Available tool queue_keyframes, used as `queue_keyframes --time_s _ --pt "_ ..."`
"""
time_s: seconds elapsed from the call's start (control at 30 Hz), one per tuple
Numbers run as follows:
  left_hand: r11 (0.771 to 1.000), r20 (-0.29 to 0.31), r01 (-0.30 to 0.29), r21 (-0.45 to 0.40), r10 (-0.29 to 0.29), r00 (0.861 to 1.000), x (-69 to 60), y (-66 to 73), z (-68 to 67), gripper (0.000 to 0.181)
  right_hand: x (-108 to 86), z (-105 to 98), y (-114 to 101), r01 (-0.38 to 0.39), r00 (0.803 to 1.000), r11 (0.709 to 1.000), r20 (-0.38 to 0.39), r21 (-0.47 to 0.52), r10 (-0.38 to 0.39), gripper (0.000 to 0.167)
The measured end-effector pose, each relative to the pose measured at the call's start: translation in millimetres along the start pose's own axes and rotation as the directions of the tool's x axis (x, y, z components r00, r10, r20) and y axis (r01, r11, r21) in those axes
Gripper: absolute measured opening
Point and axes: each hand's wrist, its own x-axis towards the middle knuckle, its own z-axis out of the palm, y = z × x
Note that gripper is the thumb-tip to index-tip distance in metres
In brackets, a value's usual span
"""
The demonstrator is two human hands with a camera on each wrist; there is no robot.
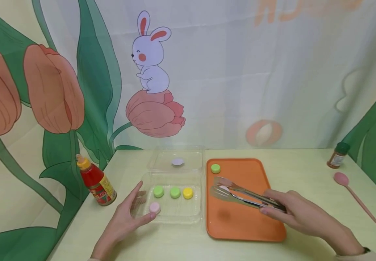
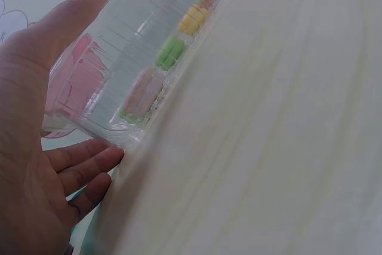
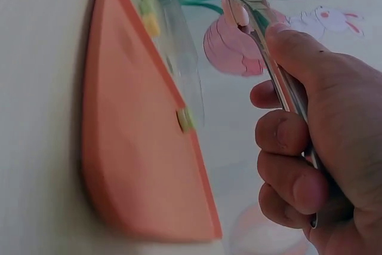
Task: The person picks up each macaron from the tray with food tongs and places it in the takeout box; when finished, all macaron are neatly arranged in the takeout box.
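Note:
My right hand (image 1: 292, 210) grips metal tongs (image 1: 250, 197) above the orange tray (image 1: 246, 224). Between the tong tips is a pale pink macaron (image 3: 237, 13), raised off the tray. One green macaron (image 1: 215, 168) lies at the tray's far left corner. My left hand (image 1: 126, 217) is at the left front corner of a clear plastic box (image 1: 175, 219), thumb along the front and fingers spread at the left side; firm contact is hard to tell. Inside the box sit two green macarons (image 1: 175, 192), a yellow macaron (image 1: 188, 193) and a pink macaron (image 1: 154, 208).
The box's clear lid (image 1: 162, 161) lies folded back, with a pale oval spot on it. A red sauce bottle (image 1: 98, 183) stands at the left. On the right are a green-capped spice jar (image 1: 337, 156) and a pink spoon (image 1: 354, 195). A printed curtain (image 1: 220, 72) hangs behind the table.

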Motion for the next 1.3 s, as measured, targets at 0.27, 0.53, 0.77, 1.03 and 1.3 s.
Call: queue_keyframes --time_s 0.27,0.53,0.77,1.03,1.3 --pt "1.0 -0.004 -0.004 0.002 0.004 1.0 0.8 1.5 1.2 0.119 54.0 17 -18 0.001 0.996 1.0 0.085 0.031 -0.003 0.02" --pt "1.0 -0.006 -0.01 0.018 0.01 1.0 1.0 1.7 1.1 0.119 89.0 38 -31 0.012 0.989 0.999 0.147 -0.036 -0.007 0.024" --pt "0.999 -0.008 -0.009 0.033 0.01 1.0 2.6 1.9 1.5 0.12 111.3 49 -36 0.032 0.976 0.996 0.216 -0.084 -0.013 0.029" --pt "0.999 -0.007 -0.018 0.033 0.018 1.0 2.3 1.3 -0.6 0.119 128.0 57 -48 0.038 0.957 0.992 0.289 -0.122 -0.002 0.037" --pt "1.0 -0.009 -0.01 0.025 0.01 1.0 0.1 -0.7 -0.9 0.119 142.9 62 -61 0.036 0.936 0.986 0.351 -0.163 0.024 0.029"
